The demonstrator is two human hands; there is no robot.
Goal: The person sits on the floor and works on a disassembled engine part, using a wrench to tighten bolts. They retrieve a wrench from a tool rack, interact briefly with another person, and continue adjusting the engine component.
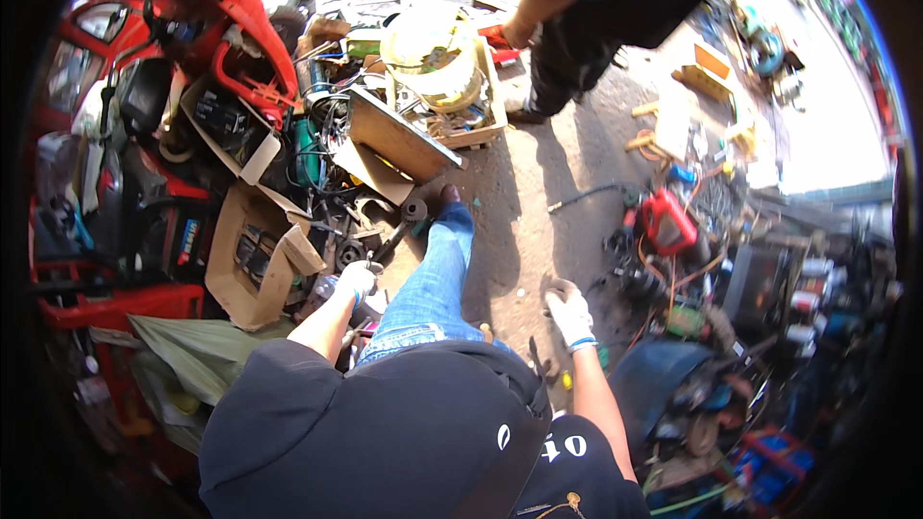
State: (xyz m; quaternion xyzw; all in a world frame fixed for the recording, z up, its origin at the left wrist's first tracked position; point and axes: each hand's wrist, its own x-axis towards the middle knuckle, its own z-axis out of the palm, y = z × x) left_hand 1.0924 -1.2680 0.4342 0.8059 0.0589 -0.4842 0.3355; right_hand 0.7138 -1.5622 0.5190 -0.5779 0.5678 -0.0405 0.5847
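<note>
My left hand (358, 279), in a white work glove, hangs beside my left thigh. Its fingers look curled closed; whatever they may hold is hidden. Just beyond it lies a dark metal rod with a round end (413, 211), among greasy metal parts; whether the glove touches them I cannot tell. On the other side my right hand (567, 309), gloved in white with a blue cuff, hangs over the dirt floor. Its fingers are loose and slightly apart, with nothing visible in them. One blue-jeaned leg (428, 274) of mine is stretched forward between the hands.
To the left are an open cardboard box (245, 274) and red machinery (255, 48). Ahead, a pale yellow bucket (433, 62) sits on a wooden crate (481, 135), beside another person (615, 0). A red container (666, 221) and piled scrap lie at right.
</note>
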